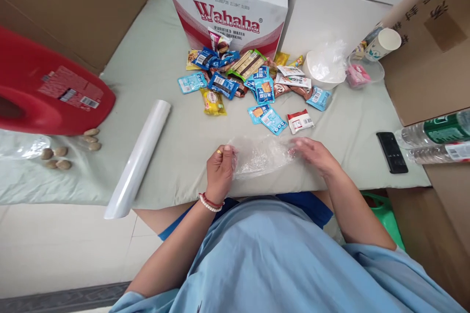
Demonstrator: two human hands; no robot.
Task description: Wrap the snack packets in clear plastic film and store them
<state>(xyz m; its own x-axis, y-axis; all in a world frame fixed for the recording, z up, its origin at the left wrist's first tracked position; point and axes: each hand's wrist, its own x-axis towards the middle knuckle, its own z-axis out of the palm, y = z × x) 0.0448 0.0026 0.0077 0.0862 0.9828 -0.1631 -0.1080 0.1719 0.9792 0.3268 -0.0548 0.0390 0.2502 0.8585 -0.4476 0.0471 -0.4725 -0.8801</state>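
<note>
A clear, crinkled plastic bag (262, 156) stretches between my two hands just above the table's front edge. My left hand (220, 166) is closed around the bag's left end, thumb on top; a ring and wrist bands show on that side. At the bag's right end, my right hand (314, 154) grips the film with its fingertips, which are partly hidden by it. Just beyond the bag lie a red and white snack packet (300, 121) and a light blue packet (273, 122). No contents can be made out inside the bag.
Several snack packets, including a yellow one (213, 102), lie before a Wahaha carton (235, 10). A white roll (137, 161) lies left, near a red jug (55, 83) and walnuts (62, 164). Rightward are a white bowl (323, 76), paper cup (384, 44), phone (392, 152) and bottles (444, 129).
</note>
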